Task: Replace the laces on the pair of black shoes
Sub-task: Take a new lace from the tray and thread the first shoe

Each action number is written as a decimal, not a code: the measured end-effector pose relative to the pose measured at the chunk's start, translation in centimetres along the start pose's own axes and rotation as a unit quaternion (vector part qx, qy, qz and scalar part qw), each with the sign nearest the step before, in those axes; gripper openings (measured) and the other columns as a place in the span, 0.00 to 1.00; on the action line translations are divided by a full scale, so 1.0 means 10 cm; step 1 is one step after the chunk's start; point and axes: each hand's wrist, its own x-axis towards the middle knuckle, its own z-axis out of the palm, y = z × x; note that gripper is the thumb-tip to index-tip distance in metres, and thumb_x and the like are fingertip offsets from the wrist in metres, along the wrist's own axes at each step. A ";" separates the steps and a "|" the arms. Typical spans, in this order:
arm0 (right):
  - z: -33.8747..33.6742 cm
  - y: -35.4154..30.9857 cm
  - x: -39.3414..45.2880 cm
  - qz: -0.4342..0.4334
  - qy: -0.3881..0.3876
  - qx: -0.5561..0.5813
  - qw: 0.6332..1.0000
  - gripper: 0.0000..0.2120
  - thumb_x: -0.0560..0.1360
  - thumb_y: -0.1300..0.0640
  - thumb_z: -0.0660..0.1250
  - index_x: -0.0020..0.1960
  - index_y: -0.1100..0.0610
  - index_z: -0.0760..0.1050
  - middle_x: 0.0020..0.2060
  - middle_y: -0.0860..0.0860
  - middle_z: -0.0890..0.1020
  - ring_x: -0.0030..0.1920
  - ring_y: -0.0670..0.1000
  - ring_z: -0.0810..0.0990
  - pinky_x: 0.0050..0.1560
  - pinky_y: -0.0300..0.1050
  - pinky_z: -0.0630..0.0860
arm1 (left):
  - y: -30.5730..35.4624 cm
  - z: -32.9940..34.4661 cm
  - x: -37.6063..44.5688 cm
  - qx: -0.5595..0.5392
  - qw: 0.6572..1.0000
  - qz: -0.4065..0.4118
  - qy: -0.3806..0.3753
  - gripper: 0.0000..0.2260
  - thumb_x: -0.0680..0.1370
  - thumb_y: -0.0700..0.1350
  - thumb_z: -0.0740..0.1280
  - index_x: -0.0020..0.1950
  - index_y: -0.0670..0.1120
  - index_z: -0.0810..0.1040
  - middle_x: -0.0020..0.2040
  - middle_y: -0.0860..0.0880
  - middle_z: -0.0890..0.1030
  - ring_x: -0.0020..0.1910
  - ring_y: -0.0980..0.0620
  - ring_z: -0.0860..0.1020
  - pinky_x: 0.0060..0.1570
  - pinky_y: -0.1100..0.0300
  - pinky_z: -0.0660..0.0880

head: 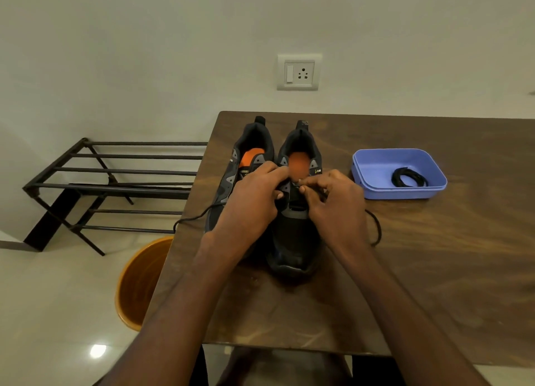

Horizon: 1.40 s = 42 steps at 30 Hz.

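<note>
The fingertips [302, 188] of the right hand [335, 203] pinch narrow on the black lace [376, 226] at an upper eyelet of the right shoe [295, 241]. The left hand [252, 200] curls its fingers around the other side of the same shoe's opening; I cannot tell if it holds the lace too. One loose end runs off the left table [434, 269] edge, the other loops on the right. The left shoe [231, 177] stands just beside. A coiled lace [408, 177] waits in the blue tray [373, 165]. I judge the task is about half done at most: one shoe is in work, and the coiled lace is not yet used.
</note>
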 end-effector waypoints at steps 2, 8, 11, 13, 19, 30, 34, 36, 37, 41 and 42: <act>0.00 -0.01 0.00 -0.002 -0.012 -0.013 1.000 0.10 0.78 0.58 0.74 0.59 0.53 0.85 0.51 0.52 0.83 0.49 0.47 0.79 0.53 0.42 0.79 | 0.00 0.00 0.00 -0.010 1.000 -0.003 -0.001 0.21 0.76 0.33 0.71 0.65 0.52 0.78 0.60 0.53 0.77 0.58 0.54 0.74 0.59 0.59 0.74; 0.01 0.00 -0.01 -0.005 -0.061 -0.054 0.997 0.12 0.81 0.60 0.69 0.62 0.52 0.84 0.50 0.51 0.79 0.47 0.46 0.74 0.45 0.34 0.69 | -0.03 -0.02 0.01 -0.022 1.000 0.017 -0.011 0.20 0.75 0.31 0.71 0.60 0.51 0.79 0.53 0.57 0.72 0.52 0.56 0.72 0.52 0.60 0.73; 0.03 -0.01 -0.04 0.008 -0.020 -0.067 0.998 0.10 0.80 0.59 0.71 0.59 0.53 0.85 0.51 0.52 0.82 0.48 0.47 0.77 0.49 0.39 0.72 | -0.05 0.02 0.02 -0.024 0.999 0.018 -0.011 0.24 0.75 0.31 0.71 0.66 0.53 0.79 0.58 0.52 0.77 0.57 0.54 0.75 0.57 0.57 0.76; 0.06 0.00 -0.05 0.013 0.011 -0.054 0.998 0.08 0.78 0.58 0.72 0.56 0.53 0.85 0.50 0.51 0.82 0.47 0.46 0.77 0.49 0.41 0.74 | -0.07 0.05 0.03 -0.027 0.999 0.013 -0.011 0.27 0.76 0.30 0.70 0.70 0.54 0.77 0.60 0.51 0.78 0.58 0.54 0.75 0.59 0.58 0.76; 0.24 0.08 -0.03 0.100 0.027 0.037 0.994 0.05 0.75 0.51 0.76 0.50 0.45 0.86 0.49 0.47 0.79 0.52 0.48 0.79 0.47 0.46 0.80 | -0.12 0.07 0.03 -0.048 0.999 0.014 0.009 0.22 0.74 0.28 0.70 0.61 0.52 0.80 0.53 0.56 0.75 0.51 0.57 0.74 0.50 0.59 0.77; 0.18 0.07 0.04 0.194 -0.049 0.177 0.964 0.04 0.75 0.55 0.76 0.46 0.45 0.87 0.51 0.47 0.83 0.52 0.43 0.79 0.56 0.49 0.79 | -0.12 0.03 0.04 -0.093 0.996 0.012 0.001 0.19 0.75 0.28 0.69 0.54 0.51 0.81 0.51 0.55 0.77 0.48 0.56 0.77 0.50 0.51 0.81; 0.18 0.02 -0.01 0.176 -0.034 0.136 0.974 0.05 0.76 0.53 0.75 0.51 0.45 0.87 0.49 0.46 0.83 0.49 0.41 0.79 0.50 0.42 0.76 | -0.10 0.03 0.02 -0.096 0.995 0.023 -0.001 0.19 0.75 0.28 0.69 0.53 0.52 0.80 0.50 0.55 0.77 0.48 0.56 0.77 0.49 0.51 0.80; 0.19 0.01 -0.04 0.153 -0.014 0.086 0.984 0.07 0.77 0.52 0.75 0.54 0.43 0.86 0.51 0.47 0.80 0.49 0.44 0.79 0.45 0.41 0.74 | -0.10 0.02 0.02 -0.094 0.995 0.026 -0.004 0.18 0.75 0.28 0.69 0.53 0.52 0.80 0.50 0.55 0.77 0.48 0.56 0.77 0.49 0.51 0.80; 0.21 0.01 -0.04 0.148 -0.004 0.068 0.987 0.08 0.77 0.51 0.75 0.55 0.43 0.86 0.51 0.47 0.80 0.49 0.44 0.79 0.43 0.41 0.73 | -0.10 0.01 0.02 -0.094 0.995 0.027 -0.002 0.18 0.75 0.29 0.70 0.53 0.51 0.81 0.50 0.54 0.78 0.48 0.55 0.77 0.50 0.52 0.80; 0.21 -0.03 -0.09 0.128 0.023 0.031 0.991 0.09 0.77 0.51 0.74 0.57 0.44 0.85 0.51 0.47 0.78 0.50 0.47 0.79 0.48 0.44 0.77 | -0.07 -0.04 -0.04 -0.084 0.995 0.041 0.020 0.17 0.76 0.31 0.70 0.58 0.50 0.81 0.52 0.52 0.81 0.50 0.55 0.79 0.52 0.61 0.79; 0.22 -0.03 -0.09 0.121 0.024 0.029 0.992 0.09 0.77 0.52 0.74 0.57 0.45 0.85 0.51 0.47 0.77 0.51 0.48 0.78 0.48 0.43 0.76 | -0.07 -0.04 -0.05 -0.088 0.995 0.039 0.025 0.17 0.77 0.31 0.70 0.60 0.51 0.80 0.51 0.53 0.81 0.50 0.57 0.79 0.52 0.65 0.79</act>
